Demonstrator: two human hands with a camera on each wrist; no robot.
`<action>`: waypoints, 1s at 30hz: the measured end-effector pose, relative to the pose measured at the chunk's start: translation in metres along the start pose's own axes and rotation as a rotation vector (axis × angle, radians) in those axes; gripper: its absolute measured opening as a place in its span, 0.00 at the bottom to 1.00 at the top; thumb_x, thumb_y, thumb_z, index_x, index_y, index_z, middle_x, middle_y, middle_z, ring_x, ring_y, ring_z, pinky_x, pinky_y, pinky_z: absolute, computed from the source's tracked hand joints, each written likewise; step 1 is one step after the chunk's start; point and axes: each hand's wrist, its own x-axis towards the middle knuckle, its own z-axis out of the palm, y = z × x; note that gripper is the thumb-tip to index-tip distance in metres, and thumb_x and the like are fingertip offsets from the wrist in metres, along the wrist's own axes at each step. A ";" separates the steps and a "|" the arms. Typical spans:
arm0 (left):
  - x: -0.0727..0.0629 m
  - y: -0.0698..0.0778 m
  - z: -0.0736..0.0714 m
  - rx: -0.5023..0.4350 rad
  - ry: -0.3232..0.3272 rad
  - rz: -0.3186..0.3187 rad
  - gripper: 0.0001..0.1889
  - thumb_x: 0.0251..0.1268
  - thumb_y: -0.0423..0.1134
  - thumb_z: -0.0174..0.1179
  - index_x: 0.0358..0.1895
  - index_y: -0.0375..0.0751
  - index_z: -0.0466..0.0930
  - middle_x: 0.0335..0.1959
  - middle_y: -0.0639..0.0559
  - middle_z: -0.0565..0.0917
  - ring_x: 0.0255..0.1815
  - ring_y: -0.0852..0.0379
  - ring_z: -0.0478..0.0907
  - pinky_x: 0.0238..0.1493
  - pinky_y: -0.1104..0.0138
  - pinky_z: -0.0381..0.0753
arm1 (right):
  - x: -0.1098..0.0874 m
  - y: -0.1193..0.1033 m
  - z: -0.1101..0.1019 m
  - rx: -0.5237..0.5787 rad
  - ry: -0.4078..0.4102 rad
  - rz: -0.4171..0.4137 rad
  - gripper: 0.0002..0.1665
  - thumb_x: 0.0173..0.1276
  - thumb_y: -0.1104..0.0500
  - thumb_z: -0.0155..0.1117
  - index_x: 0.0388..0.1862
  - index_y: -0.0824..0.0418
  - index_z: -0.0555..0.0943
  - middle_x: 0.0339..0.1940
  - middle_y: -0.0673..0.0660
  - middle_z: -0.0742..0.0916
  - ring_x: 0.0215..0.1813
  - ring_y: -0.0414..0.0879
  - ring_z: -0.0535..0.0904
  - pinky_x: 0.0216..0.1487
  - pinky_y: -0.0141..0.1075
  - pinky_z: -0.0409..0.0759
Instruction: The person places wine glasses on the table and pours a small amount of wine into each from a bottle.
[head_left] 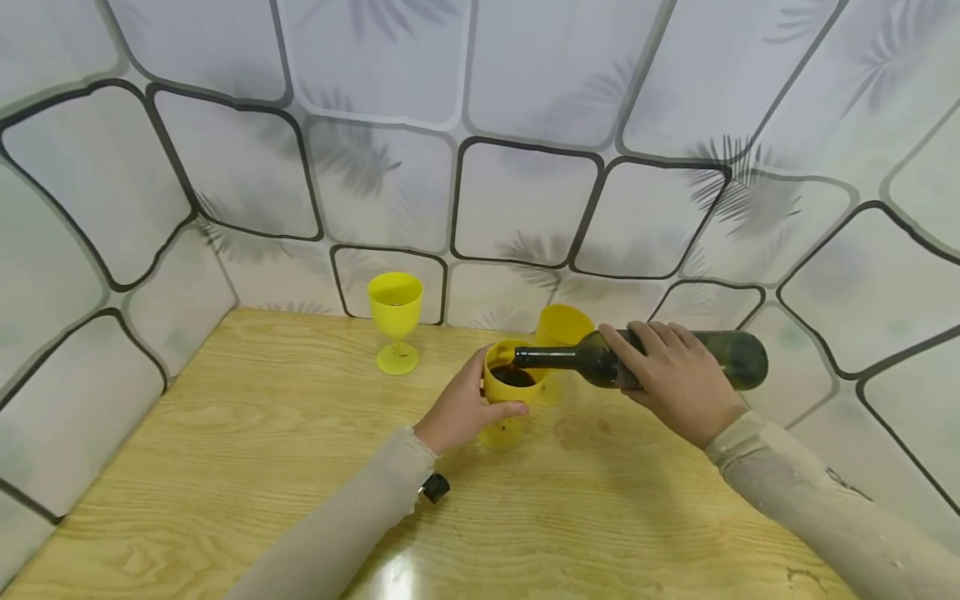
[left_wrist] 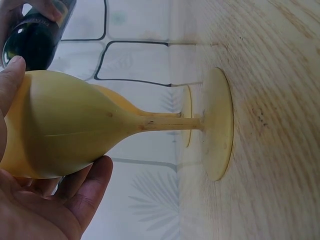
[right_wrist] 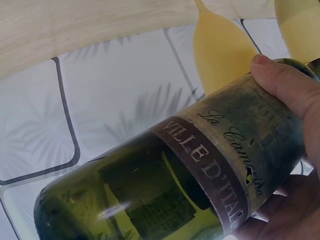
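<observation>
My left hand (head_left: 468, 402) curls round the bowl of a yellow goblet (left_wrist: 75, 125), whose foot (left_wrist: 219, 125) is at the wooden table. Dark liquid (head_left: 513, 377) shows inside the bowl. In my right hand (head_left: 678, 375) I grip a dark green wine bottle (head_left: 731, 358) round its body, lying almost level. The bottle's mouth is over the goblet's rim, with a dark reddish streak just below it. In the right wrist view the bottle's printed label (right_wrist: 205, 165) faces the camera, and my thumb lies along the shoulder.
Just behind the held goblet stands a second yellow goblet (head_left: 564, 327), partly hidden by the bottle neck. A third yellow goblet (head_left: 396, 308) stands farther left, near the back wall. The pale patterned wall covering (head_left: 390, 183) rises behind and beside the wooden table (head_left: 262, 450).
</observation>
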 end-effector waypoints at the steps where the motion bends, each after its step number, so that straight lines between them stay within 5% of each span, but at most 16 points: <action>1: 0.000 0.000 0.000 0.000 0.000 -0.001 0.43 0.63 0.43 0.75 0.77 0.51 0.59 0.65 0.55 0.73 0.61 0.56 0.75 0.57 0.58 0.83 | 0.000 0.000 0.000 0.001 0.001 -0.001 0.55 0.50 0.49 0.88 0.75 0.58 0.71 0.55 0.70 0.83 0.51 0.66 0.82 0.58 0.58 0.81; 30: -0.001 -0.001 -0.001 0.006 -0.004 0.003 0.45 0.61 0.51 0.76 0.77 0.52 0.59 0.65 0.56 0.73 0.62 0.57 0.76 0.59 0.57 0.82 | 0.001 0.000 0.004 -0.009 0.031 -0.014 0.54 0.49 0.51 0.88 0.74 0.59 0.72 0.53 0.70 0.83 0.51 0.66 0.81 0.58 0.58 0.80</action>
